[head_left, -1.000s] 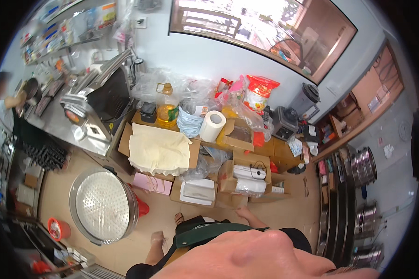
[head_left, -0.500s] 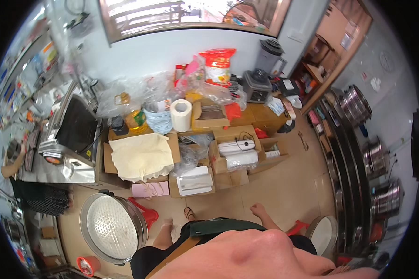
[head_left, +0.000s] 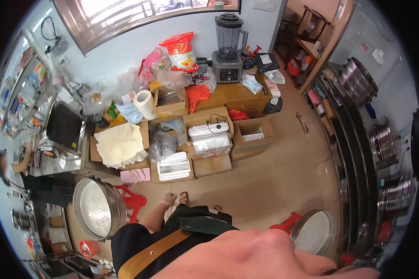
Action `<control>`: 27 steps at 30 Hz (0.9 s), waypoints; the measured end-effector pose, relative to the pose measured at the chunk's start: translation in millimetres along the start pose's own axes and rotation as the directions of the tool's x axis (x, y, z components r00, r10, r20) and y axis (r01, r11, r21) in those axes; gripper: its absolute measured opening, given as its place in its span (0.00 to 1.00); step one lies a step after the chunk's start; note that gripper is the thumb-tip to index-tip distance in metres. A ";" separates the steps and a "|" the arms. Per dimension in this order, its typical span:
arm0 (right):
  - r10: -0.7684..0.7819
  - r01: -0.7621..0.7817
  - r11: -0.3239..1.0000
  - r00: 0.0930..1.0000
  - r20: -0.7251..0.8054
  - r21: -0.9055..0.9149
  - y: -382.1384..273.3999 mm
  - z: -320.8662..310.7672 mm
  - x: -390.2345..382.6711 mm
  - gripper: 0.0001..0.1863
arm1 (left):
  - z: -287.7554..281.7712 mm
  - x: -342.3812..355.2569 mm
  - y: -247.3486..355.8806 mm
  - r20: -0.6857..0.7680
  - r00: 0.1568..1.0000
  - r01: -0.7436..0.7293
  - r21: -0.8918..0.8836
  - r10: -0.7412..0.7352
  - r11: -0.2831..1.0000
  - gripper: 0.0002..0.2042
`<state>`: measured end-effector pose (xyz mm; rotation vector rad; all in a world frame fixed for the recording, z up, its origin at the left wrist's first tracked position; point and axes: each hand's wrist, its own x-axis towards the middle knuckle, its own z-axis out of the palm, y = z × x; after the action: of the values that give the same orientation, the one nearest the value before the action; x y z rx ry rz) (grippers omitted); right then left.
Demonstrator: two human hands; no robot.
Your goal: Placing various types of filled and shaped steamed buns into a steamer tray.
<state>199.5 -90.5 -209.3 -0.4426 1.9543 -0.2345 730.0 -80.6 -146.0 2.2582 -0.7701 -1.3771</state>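
My left hand (head_left: 168,200) hangs low in front of my body, just left of a sandalled foot. Something pale and thin, perhaps a clear glove, covers it; the fingers are too small to make out. Nearest to it on the left is a red plastic stool (head_left: 134,202), beside a large round metal steamer tray (head_left: 100,208) with a perforated base. Beyond the hand, on the floor, stand cardboard boxes, one of them holding a white tray-like package (head_left: 174,166). My right hand is out of sight.
Shelves (head_left: 347,153) with metal steamer pots (head_left: 358,83) line the right wall. A second round tray (head_left: 313,232) rests near a red stool (head_left: 286,223). At the back, a blender (head_left: 227,51) stands on a wooden cabinet (head_left: 246,100). Cream cloth (head_left: 121,145) covers a box.
The view has turned and shifted, bringing the blender and doorway further left. My left hand has swung forward, and my right hand has left the picture.
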 end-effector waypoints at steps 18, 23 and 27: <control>-0.014 0.088 0.947 0.972 -0.234 0.308 16.3 6.6 -33.2 0.08 | 43.8 118.1 -16.0 0.427 0.904 -0.394 0.843 -0.011 0.367 0.17; -0.056 0.012 0.974 0.980 -0.190 -0.224 114.6 43.8 -44.3 0.21 | 67.8 170.5 127.7 0.582 0.799 -0.598 0.795 0.151 0.100 0.12; -0.147 0.040 0.965 0.902 -0.405 -0.260 78.9 64.2 -111.0 0.17 | 113.1 283.9 187.3 0.774 0.466 -0.711 0.616 0.429 -0.339 0.08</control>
<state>282.5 29.2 -171.2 -0.6966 2.4052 -0.1569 686.0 -409.3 -282.1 1.3862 -3.2272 -0.3279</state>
